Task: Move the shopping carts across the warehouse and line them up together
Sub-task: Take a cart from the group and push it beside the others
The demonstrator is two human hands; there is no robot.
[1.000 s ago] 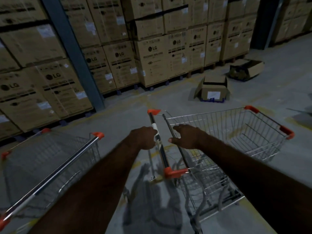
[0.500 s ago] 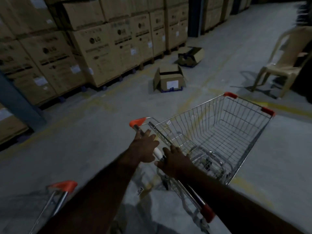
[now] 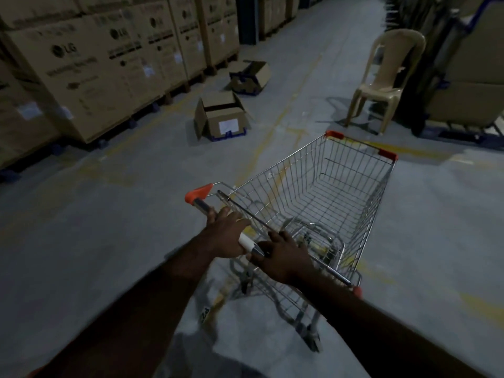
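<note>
Fingers (image 3: 218, 215) of both hands wrap the handle (image 3: 200, 205) of the empty cart (image 3: 354, 192), left hand (image 3: 227, 237) beside right hand (image 3: 283, 259) toward the handle's left end, probably to swing it round. The cart stands on the floor (image 3: 109, 227), between stacked boxes (image 3: 81, 77) and a chair (image 3: 392, 77).

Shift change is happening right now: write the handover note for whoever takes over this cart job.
Left hand: grips the metal handle bar of the silver wire shopping cart with orange corner caps.
Right hand: grips the same bar, beside the left.
Cart: empty, on the grey concrete floor; an open cardboard box lies ahead left, a beige plastic chair stands ahead right.
Done: one cart in hand.
Left: no other cart in view; lining up not yet done.
</note>
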